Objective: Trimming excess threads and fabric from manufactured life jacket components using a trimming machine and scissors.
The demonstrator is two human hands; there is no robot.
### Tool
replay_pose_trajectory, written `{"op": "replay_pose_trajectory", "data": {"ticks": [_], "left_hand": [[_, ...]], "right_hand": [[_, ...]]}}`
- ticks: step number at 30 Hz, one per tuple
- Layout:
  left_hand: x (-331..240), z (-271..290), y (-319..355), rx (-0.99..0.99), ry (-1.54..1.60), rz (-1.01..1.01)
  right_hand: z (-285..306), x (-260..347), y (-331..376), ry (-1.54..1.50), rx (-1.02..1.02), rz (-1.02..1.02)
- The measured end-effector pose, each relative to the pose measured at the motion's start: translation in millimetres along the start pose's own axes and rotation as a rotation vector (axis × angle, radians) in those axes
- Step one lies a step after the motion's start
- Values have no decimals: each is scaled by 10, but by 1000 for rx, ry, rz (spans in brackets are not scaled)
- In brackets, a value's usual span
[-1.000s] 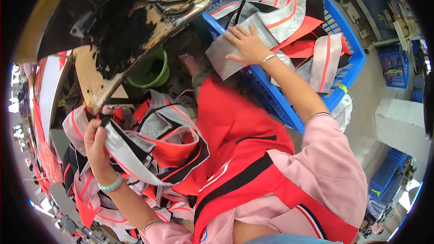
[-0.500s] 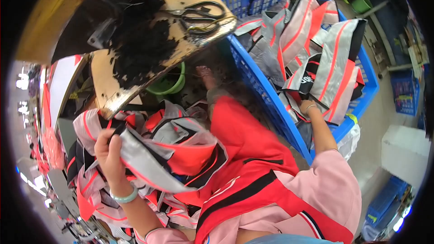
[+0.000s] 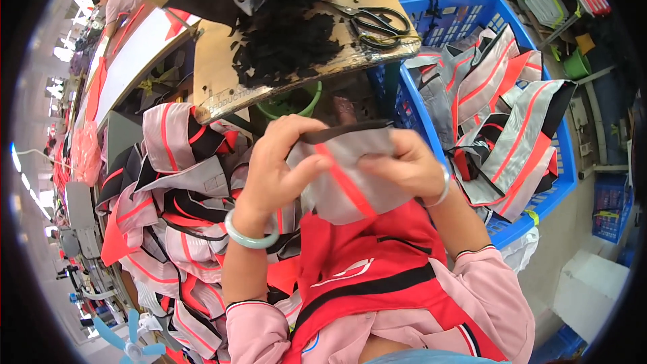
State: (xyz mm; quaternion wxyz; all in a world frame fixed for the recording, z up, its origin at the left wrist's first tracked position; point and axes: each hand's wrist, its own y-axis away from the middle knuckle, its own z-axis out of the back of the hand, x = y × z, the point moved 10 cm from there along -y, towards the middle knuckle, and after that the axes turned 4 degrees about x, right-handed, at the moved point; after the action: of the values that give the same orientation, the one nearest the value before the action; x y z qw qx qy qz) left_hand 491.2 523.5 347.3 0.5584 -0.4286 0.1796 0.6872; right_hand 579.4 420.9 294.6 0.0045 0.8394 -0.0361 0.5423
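I'm looking down past the red apron [image 3: 357, 273] here, and right above its lap both hands are clamping the same gray fabric piece [image 3: 350, 192]. The left hand [image 3: 284, 158] is pinching its left side, thumb in front, and the right hand [image 3: 408, 167] is gripping the other side, thumb also on the front. An orange-red stripe is running down the piece, with a black band along the top. Off to the left I'm seeing a messy pile of striped fabric pieces [image 3: 195, 246]. Beyond the hands, a wooden counter [image 3: 214, 84] is carrying black scraps [image 3: 283, 50] and black-handled scissors [image 3: 383, 23], while a green bucket [image 3: 317, 100] is sitting underneath. Over to the right, a blue plastic basket [image 3: 569, 162] is holding more striped strips [image 3: 515, 152]. Way back at upper left, a co-worker [image 3: 125, 3] is standing beside a long white table [image 3: 135, 54].
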Motion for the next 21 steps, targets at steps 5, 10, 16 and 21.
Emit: {"op": "replay_pose_trajectory", "data": {"ticks": [5,10,16,21], "left_hand": [[501,-157,386,52,648,281],[259,130,187,-48,434,307],[-50,420,-164,-81,261,127],[645,237,-2,-127,287,287]], "right_hand": [[169,-23,-26,-76,32,-67],[205,1145,67,1049,-573,667],[-887,1134,-591,1655,10,553],[-450,697,-871,1443,71,412]]}}
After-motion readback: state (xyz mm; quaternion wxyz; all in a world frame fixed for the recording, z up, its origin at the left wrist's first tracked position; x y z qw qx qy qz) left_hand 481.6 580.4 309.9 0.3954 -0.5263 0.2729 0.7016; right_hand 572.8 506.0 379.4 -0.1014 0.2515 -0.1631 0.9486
